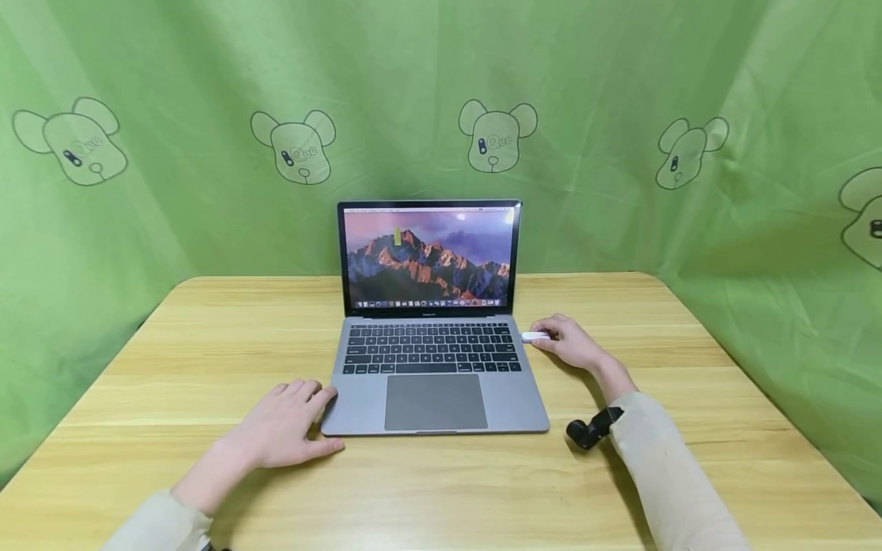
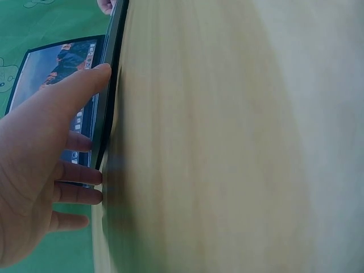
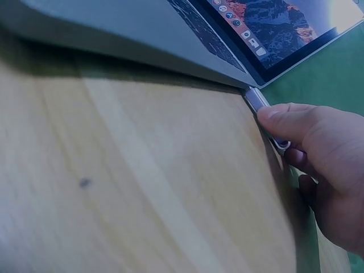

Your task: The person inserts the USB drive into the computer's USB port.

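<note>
A grey laptop (image 1: 436,401) stands unfolded on the wooden table, its lit screen (image 1: 430,256) showing a mountain picture. At its right side, near the back of the keyboard, my right hand (image 1: 573,344) pinches a white and silver USB stick (image 1: 534,337) between thumb and fingers. In the right wrist view the USB stick (image 3: 259,102) meets the laptop's side edge; how deep it sits cannot be told. My left hand (image 1: 288,425) lies at the laptop's front left corner, fingers extended against the left edge and thumb stretched out along the front.
A wooden table (image 1: 441,497) carries the laptop. Behind it and along both sides hangs a green curtain (image 1: 393,76) with printed bear heads. A black wrist-worn device (image 1: 592,428) sticks out at the right sleeve (image 1: 664,467).
</note>
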